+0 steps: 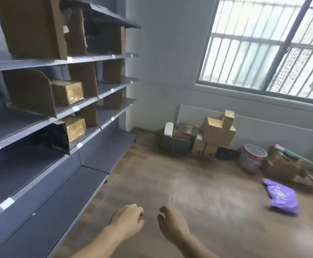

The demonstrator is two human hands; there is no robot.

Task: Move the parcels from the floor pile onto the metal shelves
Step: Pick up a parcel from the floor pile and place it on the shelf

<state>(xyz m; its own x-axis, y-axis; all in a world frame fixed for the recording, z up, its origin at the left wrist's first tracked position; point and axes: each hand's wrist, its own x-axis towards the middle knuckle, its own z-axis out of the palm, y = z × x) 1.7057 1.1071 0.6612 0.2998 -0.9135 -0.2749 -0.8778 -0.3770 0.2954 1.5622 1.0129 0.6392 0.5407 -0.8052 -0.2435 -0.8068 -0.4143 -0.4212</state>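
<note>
the purple parcel (282, 197) lies flat on the wood floor (198, 183) at my right, apart from the parcels heaped under the window (263, 43): cardboard boxes (218, 134), a gold-wrapped one perched on top. i judge the purple parcel is the nearest pick. my left hand (127, 219) and right hand (172, 223) hang in front, side by side, fingers loosely curled, holding nothing, free for a two-handed lift. the metal shelves (40, 175) run along my left; gold parcels (68, 93) sit between cardboard dividers, and the lower boards look open for more.
</note>
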